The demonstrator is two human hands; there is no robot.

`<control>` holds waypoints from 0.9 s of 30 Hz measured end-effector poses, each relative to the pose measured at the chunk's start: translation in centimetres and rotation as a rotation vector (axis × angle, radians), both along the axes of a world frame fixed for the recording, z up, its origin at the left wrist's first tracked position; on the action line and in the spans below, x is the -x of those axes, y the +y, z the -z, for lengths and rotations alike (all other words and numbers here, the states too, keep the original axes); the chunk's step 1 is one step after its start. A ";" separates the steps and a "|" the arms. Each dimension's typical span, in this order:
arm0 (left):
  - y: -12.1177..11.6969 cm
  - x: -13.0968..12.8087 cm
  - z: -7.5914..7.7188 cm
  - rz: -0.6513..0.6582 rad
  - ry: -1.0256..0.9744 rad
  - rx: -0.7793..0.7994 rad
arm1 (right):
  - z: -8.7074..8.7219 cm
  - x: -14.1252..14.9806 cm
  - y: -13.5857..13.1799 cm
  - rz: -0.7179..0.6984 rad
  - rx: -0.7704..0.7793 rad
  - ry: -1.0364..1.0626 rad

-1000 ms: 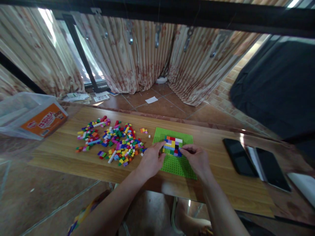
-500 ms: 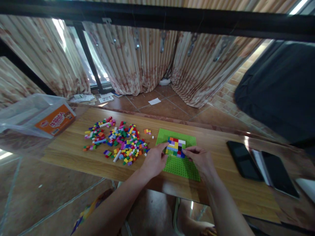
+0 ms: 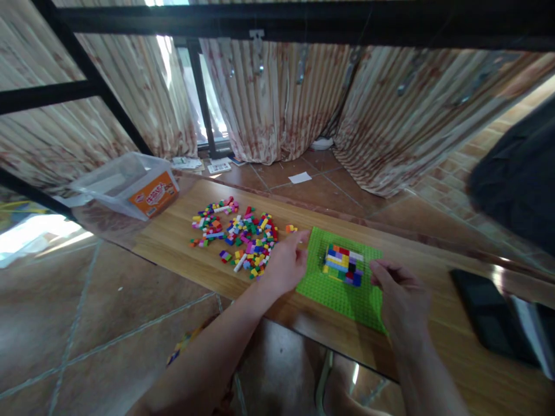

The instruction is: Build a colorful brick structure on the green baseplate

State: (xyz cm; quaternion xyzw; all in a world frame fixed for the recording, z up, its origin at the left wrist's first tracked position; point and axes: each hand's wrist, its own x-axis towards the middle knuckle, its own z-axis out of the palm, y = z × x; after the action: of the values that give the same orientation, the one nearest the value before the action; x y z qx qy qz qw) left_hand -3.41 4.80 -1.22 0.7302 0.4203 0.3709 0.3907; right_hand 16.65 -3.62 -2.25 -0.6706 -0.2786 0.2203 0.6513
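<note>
Bricks (image 3: 344, 266) — between both hands' fingers (image 3: 302, 255), touching neither.

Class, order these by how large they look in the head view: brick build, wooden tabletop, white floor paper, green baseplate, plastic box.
1. Wooden tabletop
2. Green baseplate and plastic box, too alike to rank
3. Brick build
4. White floor paper

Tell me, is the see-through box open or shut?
Open. The see-through box has no lid on its top, and you can look down inside past its rim.
</note>
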 end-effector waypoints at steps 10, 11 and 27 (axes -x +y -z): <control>4.6 7.3 -3.0 -0.436 -0.511 0.170 | 0.4 11.0 -0.6 -0.653 0.081 -0.506; 4.5 7.4 -3.0 -0.426 -0.513 0.172 | 0.6 11.8 -0.5 -0.690 0.062 -0.543; 4.3 8.2 -2.5 -0.392 -0.425 0.188 | 2.8 15.7 2.0 -0.735 0.093 -0.985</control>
State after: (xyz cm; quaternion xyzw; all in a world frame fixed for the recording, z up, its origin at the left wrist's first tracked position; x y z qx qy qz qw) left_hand -11.64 9.05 1.27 0.5020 0.4946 0.5432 0.4564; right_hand 0.99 -1.66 -5.01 -0.5812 -0.7498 0.1064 0.2977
